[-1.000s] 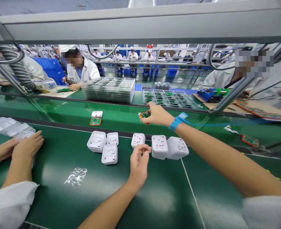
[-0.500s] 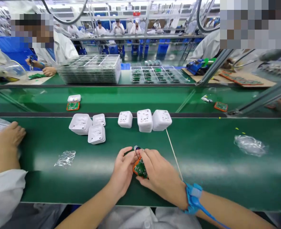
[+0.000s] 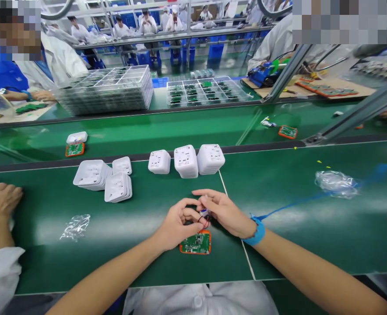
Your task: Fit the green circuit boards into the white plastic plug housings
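A green circuit board [image 3: 202, 246] in an orange frame lies flat on the green work surface, partly covered by my left hand. Thin red and black wires [image 3: 207, 223] rise from its far edge to a small silvery-blue part [image 3: 204, 213]. My left hand [image 3: 180, 223] is curled over the board, thumb and fingers closed about the wires and the part. My right hand [image 3: 229, 215], wearing a blue wrist strap [image 3: 256, 232], pinches at the same small part from the right. Exactly where the fingertips touch is partly hidden.
Stacks of white plastic housings [image 3: 186, 162] and shallow white covers [image 3: 92, 174] stand beyond my hands. Clear plastic wrap lies left [image 3: 75, 227] and right [image 3: 336, 183]. A raised ledge carries another framed board [image 3: 288, 131]. A neighbour's hand [image 3: 1, 203] is at far left.
The board, tilted between both hands before, now lies flat on the surface. My hands have shifted to its wires and small part. The strap's blue cord now stretches rightward, and the view has turned.
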### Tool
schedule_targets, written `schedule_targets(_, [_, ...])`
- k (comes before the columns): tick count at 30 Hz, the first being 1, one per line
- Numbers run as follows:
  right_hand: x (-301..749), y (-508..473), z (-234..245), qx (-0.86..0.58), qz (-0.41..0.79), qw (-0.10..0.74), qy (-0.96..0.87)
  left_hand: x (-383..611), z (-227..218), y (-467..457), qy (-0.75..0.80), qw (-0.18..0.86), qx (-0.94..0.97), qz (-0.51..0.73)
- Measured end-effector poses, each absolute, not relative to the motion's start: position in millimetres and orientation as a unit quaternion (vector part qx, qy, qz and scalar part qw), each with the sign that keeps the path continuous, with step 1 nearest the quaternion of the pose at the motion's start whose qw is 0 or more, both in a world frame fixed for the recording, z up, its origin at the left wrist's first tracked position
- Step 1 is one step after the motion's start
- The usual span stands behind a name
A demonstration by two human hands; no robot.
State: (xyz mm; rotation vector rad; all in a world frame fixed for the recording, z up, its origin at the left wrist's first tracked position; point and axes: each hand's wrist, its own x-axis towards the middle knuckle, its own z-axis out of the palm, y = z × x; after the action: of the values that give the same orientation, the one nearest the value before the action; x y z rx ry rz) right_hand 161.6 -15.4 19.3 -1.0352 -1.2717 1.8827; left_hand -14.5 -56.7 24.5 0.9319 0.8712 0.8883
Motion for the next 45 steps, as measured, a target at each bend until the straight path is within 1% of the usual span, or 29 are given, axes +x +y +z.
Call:
schedule_targets(2, [162,-22,13,-0.429,0.652,0.353,-0.516,-8,21,-52,0.423,0.7,0.417,0.397])
schedule_targets(4, [160,-29,8,-0.46,0.593,0.379,-0.542,-2,18,-49,0.464,0.661,0.431,0.404])
schedule_targets(7, [159,-32,4,-0.476,0.539,0.409,-0.561,2,14,-50,0.494,0.606,0.469,0.411])
schedule_targets(9, [165,-28,7,-0.486,0.531,0.396,-0.57,1,13,-52,0.502,0.587,0.48,0.415])
schedule_targets(13, [191,-9,20,-0.444,0.564,0.317,-0.62,-4,12,-56,0.501,0.574,0.485,0.428])
schedule_targets(15, [202,-1,26,-0.422,0.538,0.311,-0.659,-5,11,-56,0.496,0.564,0.492,0.44])
schedule_targets(17, [206,3,28,-0.418,0.509,0.326,-0.678,-6,11,-55,0.5,0.56,0.489,0.445])
schedule_targets(22, [199,0,26,-0.418,0.49,0.416,-0.642,-5,10,-54,0.511,0.579,0.483,0.413])
schedule_targets(26, [200,0,30,-0.407,0.44,0.416,-0.684,-7,13,-53,0.477,0.622,0.476,0.399])
schedule_targets(29, [203,1,32,-0.382,0.412,0.423,-0.711,-10,17,-51,0.428,0.675,0.465,0.381])
schedule_targets(32, [202,1,32,-0.321,0.411,0.443,-0.729,-12,18,-50,0.389,0.722,0.438,0.367])
schedule_targets(35, [198,0,30,-0.247,0.419,0.459,-0.743,-12,18,-50,0.376,0.747,0.408,0.367])
schedule_targets(39, [194,-1,29,-0.212,0.416,0.445,-0.764,-10,16,-52,0.381,0.745,0.386,0.389])
schedule_targets(45, [196,0,29,-0.289,0.45,0.417,-0.735,-11,11,-55,0.425,0.692,0.419,0.407])
